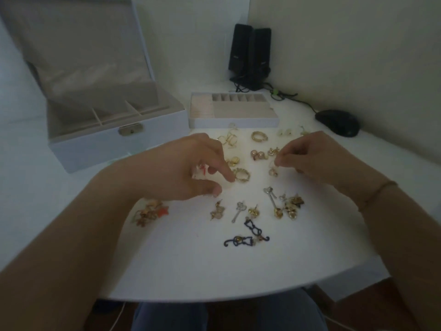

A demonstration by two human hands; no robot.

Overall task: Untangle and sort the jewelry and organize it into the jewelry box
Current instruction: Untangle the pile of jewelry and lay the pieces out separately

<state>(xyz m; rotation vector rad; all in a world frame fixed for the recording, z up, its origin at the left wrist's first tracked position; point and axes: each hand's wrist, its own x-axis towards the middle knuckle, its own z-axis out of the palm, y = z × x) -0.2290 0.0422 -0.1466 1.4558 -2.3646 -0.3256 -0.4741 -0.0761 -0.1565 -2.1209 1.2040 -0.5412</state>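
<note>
On the white tabletop (191, 259), loose jewelry lies spread, none boxed yet.
Left hand (191, 166) holds a red-and-white piece, forefinger on a gold ring (242, 175); right hand (307, 156) pinches a small earring (273, 172). Pair matches before filling the tray (233, 111) beside the jewelry box (114, 137).

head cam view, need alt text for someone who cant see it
Two bare hands work over small gold earrings and rings scattered on a white table: the left hand holds a small red and white piece, the right hand pinches a small earring. Behind stand an open white jewelry box, its removed tray, black speakers and a mouse.
</note>
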